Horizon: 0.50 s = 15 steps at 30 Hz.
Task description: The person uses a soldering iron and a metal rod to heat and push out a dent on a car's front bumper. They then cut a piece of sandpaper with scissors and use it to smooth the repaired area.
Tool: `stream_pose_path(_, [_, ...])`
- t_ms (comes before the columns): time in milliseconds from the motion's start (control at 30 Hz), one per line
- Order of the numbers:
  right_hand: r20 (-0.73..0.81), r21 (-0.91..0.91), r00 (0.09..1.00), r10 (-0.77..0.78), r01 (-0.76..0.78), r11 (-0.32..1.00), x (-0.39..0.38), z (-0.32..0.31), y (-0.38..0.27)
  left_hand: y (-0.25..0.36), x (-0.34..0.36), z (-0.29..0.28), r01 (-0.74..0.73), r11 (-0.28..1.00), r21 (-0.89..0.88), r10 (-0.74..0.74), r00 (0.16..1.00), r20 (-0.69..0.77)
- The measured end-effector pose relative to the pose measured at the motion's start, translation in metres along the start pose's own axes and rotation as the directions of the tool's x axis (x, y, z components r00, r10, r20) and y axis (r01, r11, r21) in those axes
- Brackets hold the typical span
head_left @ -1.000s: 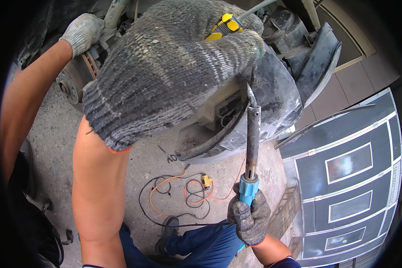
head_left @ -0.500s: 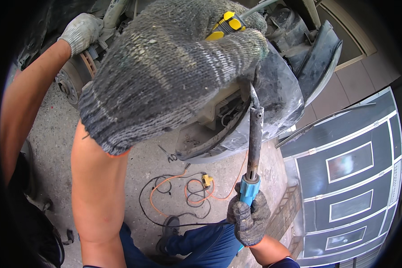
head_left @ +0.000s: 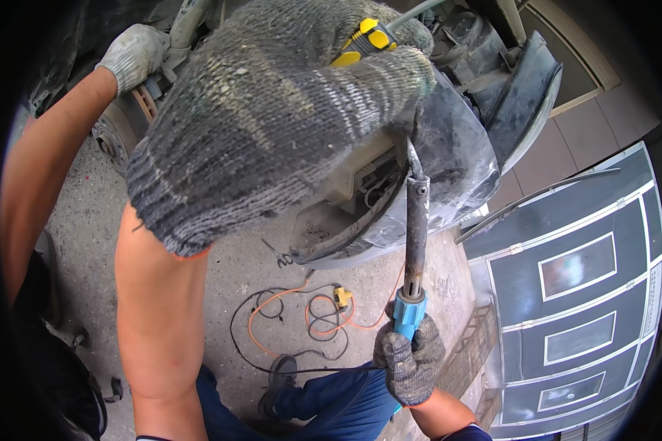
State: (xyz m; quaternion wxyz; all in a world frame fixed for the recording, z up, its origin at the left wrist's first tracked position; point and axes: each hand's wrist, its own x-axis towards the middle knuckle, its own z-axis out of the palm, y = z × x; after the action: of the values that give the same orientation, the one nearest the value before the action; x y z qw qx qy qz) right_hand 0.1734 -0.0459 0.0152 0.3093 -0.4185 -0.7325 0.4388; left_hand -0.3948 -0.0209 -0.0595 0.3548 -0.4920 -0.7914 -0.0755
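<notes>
My left hand (head_left: pixel 287 117), in a thick dark grey knitted glove, fills the upper middle of the view. Its fingers are closed round a screwdriver (head_left: pixel 366 42) with a yellow and black handle, whose shaft points up to the right. Lower down, my right hand (head_left: pixel 410 360), gloved in grey, grips a soldering iron (head_left: pixel 417 235) by its blue handle. The iron stands nearly upright, and its bent tip reaches the edge of a car headlight (head_left: pixel 456 162) just beneath my left glove. That glove covers part of the headlight, so contact at the tip is hard to judge.
At the upper left, another person's white-gloved hand (head_left: pixel 134 55) rests on car parts near a brake disc (head_left: pixel 112 140). Black and orange cables with a yellow connector (head_left: pixel 341 296) lie on the concrete floor. A dark framed panel (head_left: pixel 566 294) stands at the right.
My left hand and the screwdriver have shifted slightly left. The soldering iron's tip has moved a little left too, while my right hand stays almost in place.
</notes>
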Motion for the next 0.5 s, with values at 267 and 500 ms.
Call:
stream_pose_path(267, [0.032,-0.137,0.999,-0.022,0.027,0.990,0.0017,-0.0053,-0.0033,0.0041,0.0047,-0.0005,-0.053,0.998,0.045,0.052,0.998,0.030])
stream_pose_path(500, [-0.006,-0.059,1.000,0.022,-0.022,0.998,0.0001,-0.0033,-0.0013,0.0016,0.0047,0.0047,-0.066,0.994,0.091,0.063,0.997,0.033])
